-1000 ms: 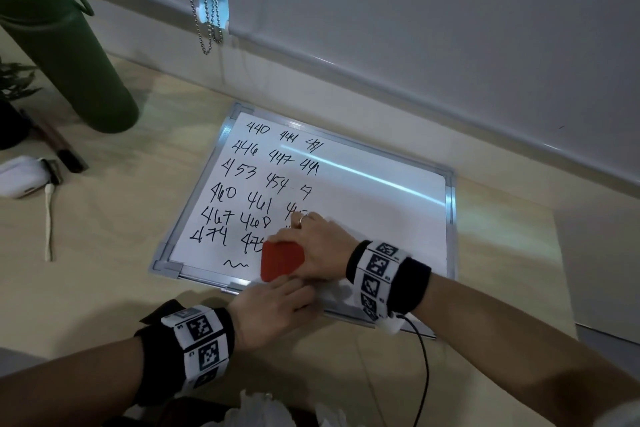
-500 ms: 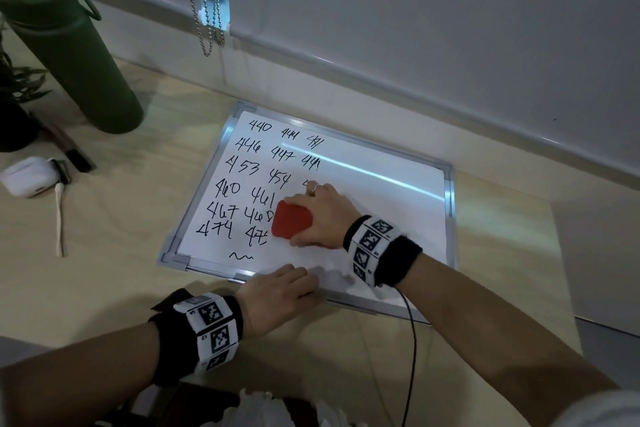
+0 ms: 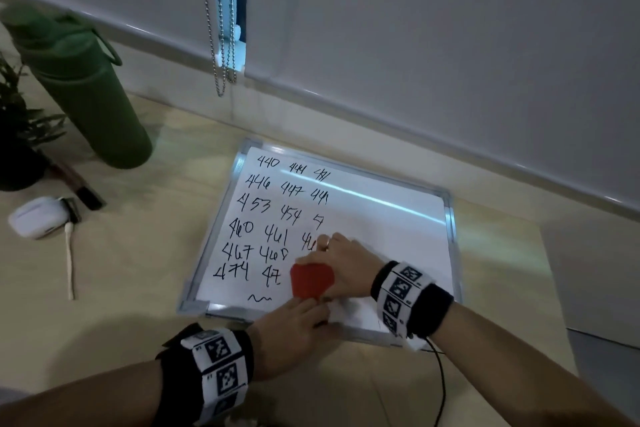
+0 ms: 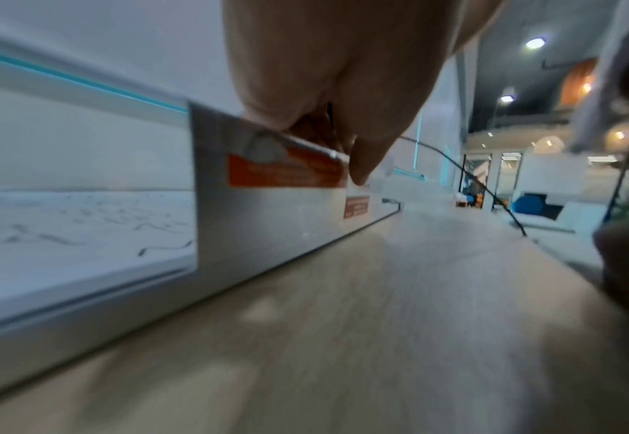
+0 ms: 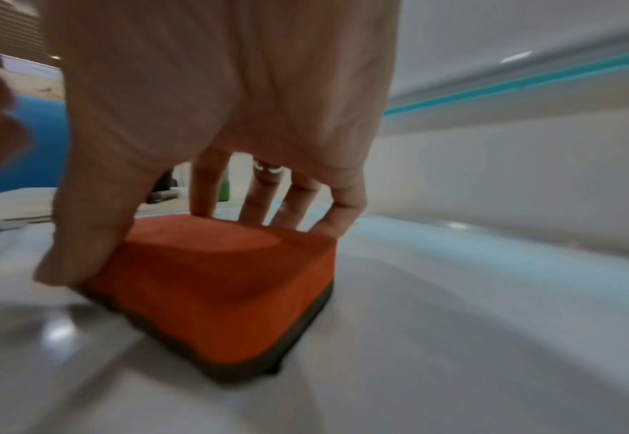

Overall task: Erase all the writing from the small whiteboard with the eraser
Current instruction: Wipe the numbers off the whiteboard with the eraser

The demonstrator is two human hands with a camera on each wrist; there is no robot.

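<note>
Gripping eraser (image 3: 311, 279) near whiteboard (image 3: 398, 239) edge

Likely an office: window blind (image 3: 415, 28), wooden desk (image 3: 138, 270).

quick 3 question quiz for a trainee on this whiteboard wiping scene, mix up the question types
1. True or false: the right hand holds the red eraser on the whiteboard.
2. Which side of the board still has writing? A) left B) right
3. Fill in: the left hand rests on the board's ____ edge.

Key: 1 true; 2 A; 3 near
</note>
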